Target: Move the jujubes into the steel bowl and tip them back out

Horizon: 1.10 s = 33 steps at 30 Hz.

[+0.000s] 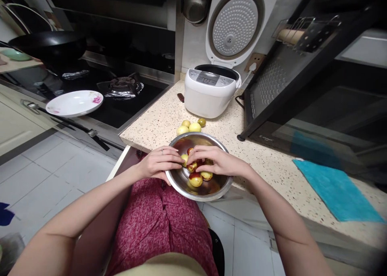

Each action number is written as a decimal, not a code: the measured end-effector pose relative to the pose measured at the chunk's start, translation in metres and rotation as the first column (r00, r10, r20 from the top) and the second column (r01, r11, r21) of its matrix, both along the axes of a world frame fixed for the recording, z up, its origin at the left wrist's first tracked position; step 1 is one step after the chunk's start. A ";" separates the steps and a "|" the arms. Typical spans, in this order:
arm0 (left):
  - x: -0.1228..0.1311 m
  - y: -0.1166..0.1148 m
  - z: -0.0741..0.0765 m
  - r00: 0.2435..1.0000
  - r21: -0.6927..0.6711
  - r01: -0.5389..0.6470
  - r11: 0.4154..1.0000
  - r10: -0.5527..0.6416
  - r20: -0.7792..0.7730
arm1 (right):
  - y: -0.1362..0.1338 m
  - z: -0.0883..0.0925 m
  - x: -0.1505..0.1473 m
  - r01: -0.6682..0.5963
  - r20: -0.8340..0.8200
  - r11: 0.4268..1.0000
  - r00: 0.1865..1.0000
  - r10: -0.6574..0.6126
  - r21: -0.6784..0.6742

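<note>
A stainless steel bowl (220, 191) is held over my lap at the counter's edge. Several jujubes (196, 180) lie inside, yellow-green with red-brown patches. My left hand (159, 162) grips the bowl's left rim, thumb outside below it and fingers over the edge, the fingertips close to a pale jujube (184, 159). Reaching into the bowl, my right hand (213, 159) has its fingers curled around a red-brown jujube (192, 166); the fingers partly cover it. Just behind the bowl, several more yellow-green jujubes (195, 127) rest on the counter.
A white rice cooker (208, 96) with its lid raised stands behind the jujubes. On the right are a black oven (302, 118) and a blue cloth (338, 191). To the left, a flowered plate (74, 103) sits at the front of the stove, with a black wok (54, 46) beyond.
</note>
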<state>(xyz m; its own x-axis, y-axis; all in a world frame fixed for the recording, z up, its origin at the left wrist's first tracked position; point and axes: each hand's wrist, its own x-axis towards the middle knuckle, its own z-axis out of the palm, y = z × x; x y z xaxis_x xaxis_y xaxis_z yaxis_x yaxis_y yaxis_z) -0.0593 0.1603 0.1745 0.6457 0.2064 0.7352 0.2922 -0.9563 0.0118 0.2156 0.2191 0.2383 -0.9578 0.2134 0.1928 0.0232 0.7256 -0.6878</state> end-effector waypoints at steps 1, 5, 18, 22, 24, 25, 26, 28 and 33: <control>0.000 0.000 0.000 1.000 0.000 0.000 1.000 0.000 -0.001 | 0.000 0.000 0.000 0.001 -0.004 1.000 1.000 -0.001 0.001; 0.000 -0.001 0.000 1.000 -0.011 -0.003 1.000 0.003 -0.005 | 0.000 -0.002 0.000 0.004 -0.015 1.000 1.000 -0.004 0.002; -0.001 0.000 -0.001 1.000 -0.007 -0.004 1.000 0.004 -0.009 | 0.002 -0.004 -0.001 0.019 -0.075 1.000 0.997 -0.018 0.012; -0.002 0.000 -0.003 1.000 -0.007 -0.003 1.000 0.003 -0.006 | 0.003 -0.002 -0.001 0.167 -0.215 0.986 0.964 -0.159 0.018; -0.001 0.000 -0.003 1.000 -0.005 -0.002 1.000 0.002 -0.005 | 0.007 -0.002 -0.001 0.285 -0.290 0.958 0.920 -0.265 0.031; -0.001 0.000 -0.003 1.000 -0.005 -0.002 1.000 0.002 -0.006 | 0.011 -0.003 0.000 0.351 -0.329 0.935 0.889 -0.320 0.041; -0.001 0.000 -0.003 1.000 -0.007 -0.002 1.000 0.002 -0.008 | 0.015 -0.004 0.001 0.420 -0.367 0.906 0.852 -0.374 0.053; -0.002 0.000 -0.002 1.000 -0.012 -0.002 1.000 0.002 -0.012 | 0.027 -0.009 0.005 0.545 -0.429 0.834 0.776 -0.462 0.086; -0.003 0.000 -0.002 1.000 -0.016 0.001 1.000 -0.001 -0.027 | 0.058 -0.025 0.017 0.675 -0.433 0.713 0.709 -0.557 0.190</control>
